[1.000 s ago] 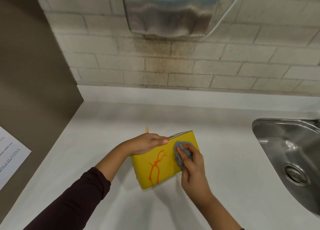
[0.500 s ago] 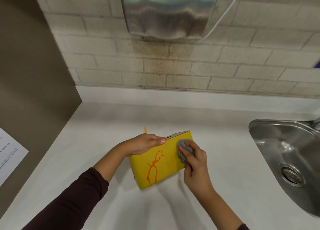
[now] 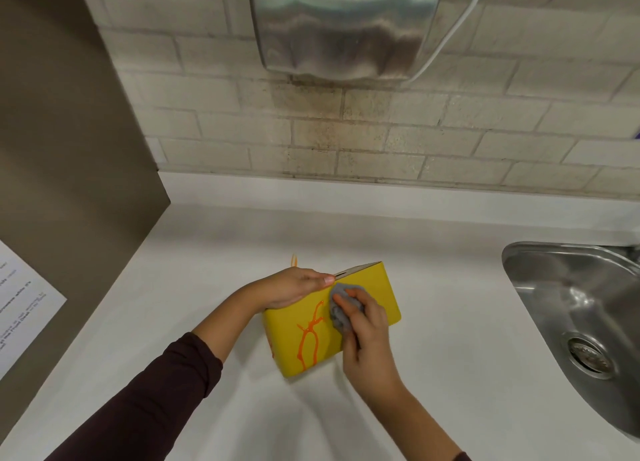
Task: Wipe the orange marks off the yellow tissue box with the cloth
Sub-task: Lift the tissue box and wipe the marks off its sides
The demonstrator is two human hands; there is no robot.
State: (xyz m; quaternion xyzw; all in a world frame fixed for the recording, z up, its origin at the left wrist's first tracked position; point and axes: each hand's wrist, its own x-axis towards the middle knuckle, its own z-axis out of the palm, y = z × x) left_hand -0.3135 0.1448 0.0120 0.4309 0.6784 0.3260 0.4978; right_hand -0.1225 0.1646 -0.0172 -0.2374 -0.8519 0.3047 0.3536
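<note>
Tissue box [image 3: 377, 289] between both hands.

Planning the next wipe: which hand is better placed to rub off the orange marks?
The right hand. It already holds the grey cloth pressed on the yellow tissue box, just beside the orange marks. The left hand is busy steadying the box's top edge.

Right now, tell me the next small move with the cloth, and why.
Probably drag the cloth down and left across the orange marks. The right hand presses it on the box just beside their upper end, the marks look unwiped, and the left hand steadies the box.
</note>
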